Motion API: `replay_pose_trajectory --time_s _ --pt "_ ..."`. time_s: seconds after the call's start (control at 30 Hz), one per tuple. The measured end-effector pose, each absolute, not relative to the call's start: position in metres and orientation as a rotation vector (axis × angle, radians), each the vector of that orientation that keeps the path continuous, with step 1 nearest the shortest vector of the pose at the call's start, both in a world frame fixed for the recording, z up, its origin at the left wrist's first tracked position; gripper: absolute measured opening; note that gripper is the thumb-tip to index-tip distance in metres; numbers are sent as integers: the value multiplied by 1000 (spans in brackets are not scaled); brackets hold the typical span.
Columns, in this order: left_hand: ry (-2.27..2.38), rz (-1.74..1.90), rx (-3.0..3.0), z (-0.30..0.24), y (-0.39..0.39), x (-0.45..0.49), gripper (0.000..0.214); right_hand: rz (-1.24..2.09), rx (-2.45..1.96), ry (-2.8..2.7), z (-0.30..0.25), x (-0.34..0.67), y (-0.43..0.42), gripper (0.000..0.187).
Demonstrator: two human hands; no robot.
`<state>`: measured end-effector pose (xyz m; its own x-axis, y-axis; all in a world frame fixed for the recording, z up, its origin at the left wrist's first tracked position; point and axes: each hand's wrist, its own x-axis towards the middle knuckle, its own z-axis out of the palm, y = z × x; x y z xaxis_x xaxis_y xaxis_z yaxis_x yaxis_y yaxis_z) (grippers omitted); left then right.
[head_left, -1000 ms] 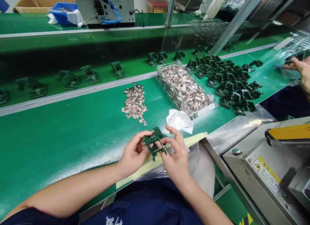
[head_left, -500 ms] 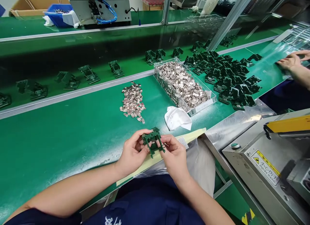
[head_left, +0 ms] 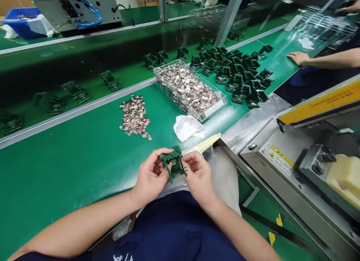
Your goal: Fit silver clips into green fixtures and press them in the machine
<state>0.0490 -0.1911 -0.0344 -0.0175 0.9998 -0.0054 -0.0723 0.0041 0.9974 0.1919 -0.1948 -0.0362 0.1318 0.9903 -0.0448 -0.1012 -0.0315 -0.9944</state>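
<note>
My left hand (head_left: 150,179) and my right hand (head_left: 199,179) both grip a dark green circuit-board frame (head_left: 174,164) by its sides, low over the green bench, with a small metal part showing at its centre. Beyond my hands, a clear plastic tray (head_left: 215,106) is full of small metal pieces. A loose pile of the same pieces (head_left: 135,116) lies on the belt to its left. A crumpled white cloth (head_left: 187,128) sits just in front of the tray. Many green boards (head_left: 236,75) lie beyond it.
A pale yellow strip (head_left: 204,144) runs from under my hands beside a plastic bag (head_left: 225,174). A steel machine (head_left: 289,167) with a yellow bar stands at right. A co-worker's hand (head_left: 298,58) rests on the bench. A metal rail (head_left: 84,107) divides the belts.
The whole view has swung, so the bench and machine sit further left and up. My hands still hold the board. The co-worker's hand has moved further along the bench, away from the plastic sheet.
</note>
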Motion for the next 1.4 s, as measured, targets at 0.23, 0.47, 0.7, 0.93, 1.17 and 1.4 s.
replay_pose_trajectory --time_s 0.23,0.47,0.7,0.93,1.17,1.4 --pt "1059 1257 1068 -47 -147 95 42 1076 -1434 -795 -80 250 -222 30" --pt "1043 1252 1121 -68 -143 119 35 1165 -1358 -897 -107 217 -203 34" --pt "1095 1293 1175 -75 -152 114 37 1055 -1399 -1082 -127 218 -206 35" --pt "1094 1260 1266 -78 -141 115 37 1158 -1523 -1435 -144 242 -201 24" --pt "1091 1269 1397 -74 -148 110 32 1147 -1633 -1504 -89 271 -209 15" --pt "1050 1195 1408 -70 -154 107 33 704 -1304 -1503 -29 264 -193 13"
